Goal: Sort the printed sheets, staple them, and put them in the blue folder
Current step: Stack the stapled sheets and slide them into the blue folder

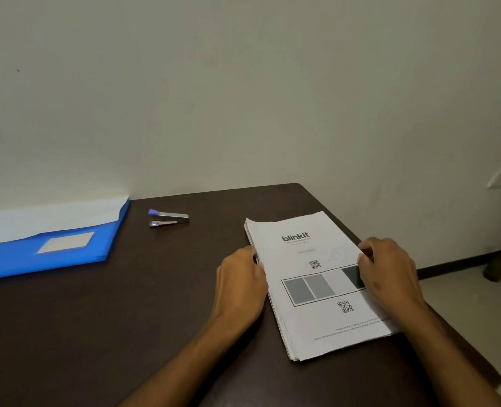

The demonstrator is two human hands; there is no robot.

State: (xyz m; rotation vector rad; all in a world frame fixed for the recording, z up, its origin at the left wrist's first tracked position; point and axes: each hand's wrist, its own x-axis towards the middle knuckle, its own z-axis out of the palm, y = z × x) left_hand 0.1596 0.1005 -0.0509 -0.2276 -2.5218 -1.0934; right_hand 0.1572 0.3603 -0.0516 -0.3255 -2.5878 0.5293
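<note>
On dark table [155, 289], flat rectangular paper stack [311, 289].

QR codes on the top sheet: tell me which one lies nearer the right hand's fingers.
The upper QR code, under the blinkit heading and above the grey boxes, lies nearer the fingers of the right hand; the lower QR code sits below the boxes.
</note>
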